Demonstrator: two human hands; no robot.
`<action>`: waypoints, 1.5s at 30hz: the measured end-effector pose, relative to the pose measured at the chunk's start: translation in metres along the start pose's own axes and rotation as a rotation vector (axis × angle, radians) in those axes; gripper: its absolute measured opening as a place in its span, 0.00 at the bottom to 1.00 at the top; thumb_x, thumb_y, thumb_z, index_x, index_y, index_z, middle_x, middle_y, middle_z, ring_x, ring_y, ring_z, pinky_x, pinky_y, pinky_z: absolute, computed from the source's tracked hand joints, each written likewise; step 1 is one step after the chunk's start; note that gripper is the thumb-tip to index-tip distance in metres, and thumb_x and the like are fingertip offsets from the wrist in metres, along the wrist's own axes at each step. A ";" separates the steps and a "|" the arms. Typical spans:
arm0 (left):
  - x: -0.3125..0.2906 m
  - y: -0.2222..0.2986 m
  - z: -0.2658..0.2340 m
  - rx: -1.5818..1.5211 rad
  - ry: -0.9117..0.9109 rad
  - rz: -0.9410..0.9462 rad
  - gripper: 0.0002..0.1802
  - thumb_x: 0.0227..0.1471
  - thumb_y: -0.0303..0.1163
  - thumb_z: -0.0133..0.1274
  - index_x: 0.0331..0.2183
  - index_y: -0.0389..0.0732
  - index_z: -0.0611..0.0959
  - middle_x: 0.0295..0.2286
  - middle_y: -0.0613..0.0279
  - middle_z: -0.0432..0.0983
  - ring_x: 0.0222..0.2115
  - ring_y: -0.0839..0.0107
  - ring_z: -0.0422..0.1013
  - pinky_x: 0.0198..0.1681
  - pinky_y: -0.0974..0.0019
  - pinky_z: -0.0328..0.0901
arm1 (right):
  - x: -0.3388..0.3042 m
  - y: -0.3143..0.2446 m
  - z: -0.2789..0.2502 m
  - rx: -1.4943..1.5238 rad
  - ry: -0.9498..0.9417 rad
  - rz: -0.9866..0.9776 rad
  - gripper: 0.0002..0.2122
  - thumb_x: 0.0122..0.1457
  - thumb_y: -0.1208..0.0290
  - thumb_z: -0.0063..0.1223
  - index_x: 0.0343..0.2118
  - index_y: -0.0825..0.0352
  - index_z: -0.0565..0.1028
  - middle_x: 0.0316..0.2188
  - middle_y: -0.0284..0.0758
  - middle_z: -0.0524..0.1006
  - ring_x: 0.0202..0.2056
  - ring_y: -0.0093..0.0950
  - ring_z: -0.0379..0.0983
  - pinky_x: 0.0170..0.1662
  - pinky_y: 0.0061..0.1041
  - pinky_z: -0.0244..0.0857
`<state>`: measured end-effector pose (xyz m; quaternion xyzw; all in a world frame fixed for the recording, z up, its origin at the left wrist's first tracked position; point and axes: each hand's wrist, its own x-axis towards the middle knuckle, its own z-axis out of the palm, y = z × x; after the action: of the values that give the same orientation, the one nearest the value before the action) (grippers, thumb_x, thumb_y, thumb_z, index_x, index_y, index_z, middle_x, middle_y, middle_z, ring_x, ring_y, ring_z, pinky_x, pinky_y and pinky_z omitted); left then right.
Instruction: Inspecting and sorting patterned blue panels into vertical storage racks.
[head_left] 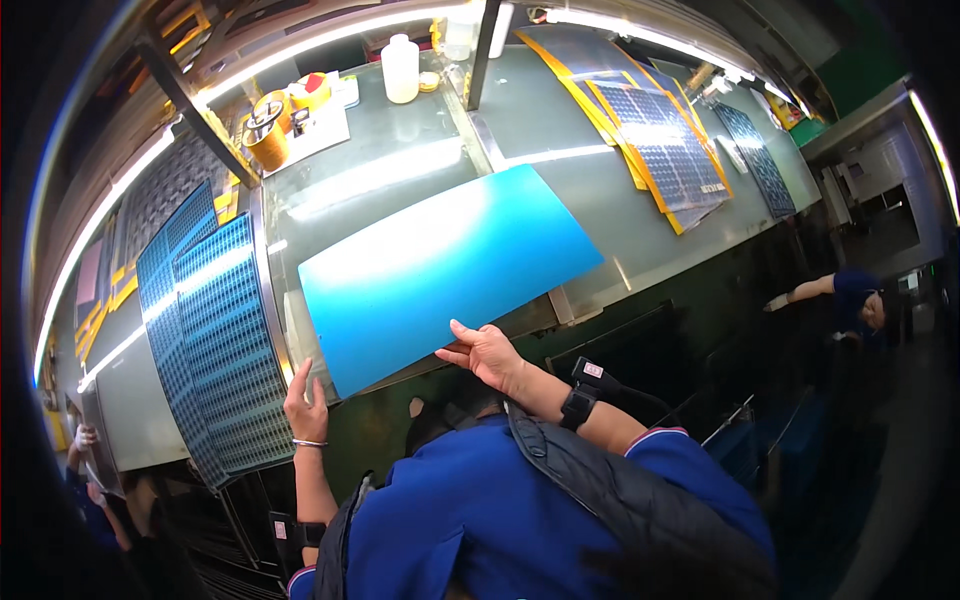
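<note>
A glossy blue rectangular sheet [450,285] lies at a slant across the front of the work table, its near edge at the table's front. My left hand [305,405] is raised beside the sheet's near left corner, fingers stretched upward and thumb apart, with nothing in it. At the middle of the near edge is my right hand [485,355]. Its thumb overlaps the sheet in the view, and its other fingers extend leftward along the edge, spread from the thumb. Whether those fingers touch the sheet's underside cannot be made out.
Blue gridded panels [230,340] lie left, overhanging the table's front. Orange-edged gridded panels [660,140] are stacked at far right. A white bottle [401,70] and tape rolls [267,145] stand at the back. Metal posts [484,55] rise from the table [520,110]. Another person [855,300] is at right.
</note>
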<state>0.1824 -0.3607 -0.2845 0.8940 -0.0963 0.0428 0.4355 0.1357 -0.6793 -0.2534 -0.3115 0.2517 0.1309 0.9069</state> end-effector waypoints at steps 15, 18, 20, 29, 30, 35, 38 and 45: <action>-0.100 -0.064 -0.059 0.583 0.093 -0.110 0.40 0.44 0.47 0.55 0.54 0.35 0.64 0.55 0.49 0.56 0.57 0.55 0.52 0.60 0.55 0.46 | -0.120 -0.216 0.034 -1.436 0.409 -1.229 0.14 0.62 0.73 0.41 0.48 0.72 0.70 0.41 0.38 0.75 0.41 0.24 0.71 0.48 0.20 0.61; -0.108 -0.056 -0.055 0.537 0.150 -0.148 0.34 0.48 0.43 0.52 0.53 0.36 0.65 0.56 0.52 0.55 0.58 0.58 0.51 0.60 0.56 0.46 | -0.063 -0.227 -0.016 -2.113 0.463 -1.168 0.13 0.60 0.78 0.40 0.46 0.70 0.73 0.46 0.41 0.73 0.48 0.31 0.70 0.51 0.26 0.62; -0.102 -0.061 -0.057 0.543 0.181 -0.107 0.33 0.46 0.42 0.54 0.52 0.36 0.67 0.55 0.52 0.57 0.57 0.57 0.53 0.60 0.56 0.47 | -0.023 -0.144 0.018 -1.968 -0.074 -1.269 0.16 0.56 0.83 0.36 0.45 0.69 0.74 0.47 0.43 0.72 0.51 0.37 0.67 0.54 0.34 0.60; -0.093 -0.088 -0.077 0.317 0.051 -0.040 0.23 0.35 0.42 0.62 0.36 0.41 0.81 0.47 0.60 0.71 0.50 0.64 0.65 0.53 0.64 0.61 | 0.044 -0.029 -0.009 -2.268 -0.182 -0.724 0.30 0.40 0.58 0.65 0.50 0.59 0.71 0.56 0.42 0.62 0.60 0.43 0.52 0.59 0.56 0.34; -0.092 -0.087 -0.082 0.297 0.003 -0.079 0.22 0.35 0.41 0.62 0.36 0.42 0.81 0.47 0.61 0.70 0.51 0.65 0.64 0.53 0.65 0.61 | 0.055 -0.027 0.009 -2.208 -0.227 -0.746 0.28 0.42 0.60 0.64 0.50 0.61 0.71 0.56 0.43 0.62 0.59 0.42 0.54 0.59 0.52 0.39; -0.091 -0.086 -0.084 0.308 -0.046 -0.047 0.17 0.37 0.39 0.61 0.33 0.43 0.83 0.46 0.62 0.72 0.50 0.64 0.65 0.47 0.65 0.64 | 0.141 0.034 0.118 -1.781 -0.603 -0.869 0.15 0.53 0.73 0.54 0.45 0.64 0.73 0.44 0.41 0.74 0.47 0.37 0.70 0.49 0.30 0.64; -0.087 -0.085 -0.080 0.267 -0.015 -0.007 0.14 0.40 0.36 0.59 0.33 0.43 0.82 0.45 0.59 0.72 0.48 0.59 0.67 0.46 0.62 0.65 | 0.194 0.088 0.161 -1.799 -0.962 -0.713 0.18 0.54 0.71 0.51 0.50 0.61 0.69 0.52 0.41 0.67 0.51 0.39 0.65 0.52 0.31 0.61; -0.112 -0.085 -0.052 0.474 0.183 0.251 0.08 0.46 0.24 0.48 0.32 0.35 0.79 0.39 0.49 0.75 0.43 0.56 0.71 0.50 0.54 0.65 | 0.227 0.144 0.202 -2.127 -1.381 -0.768 0.43 0.39 0.42 0.60 0.59 0.56 0.58 0.62 0.40 0.49 0.63 0.47 0.37 0.63 0.43 0.36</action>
<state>0.0913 -0.2531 -0.3360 0.9444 -0.1539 0.1983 0.2126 0.3445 -0.4225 -0.3104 -0.7864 -0.5868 0.1305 0.1424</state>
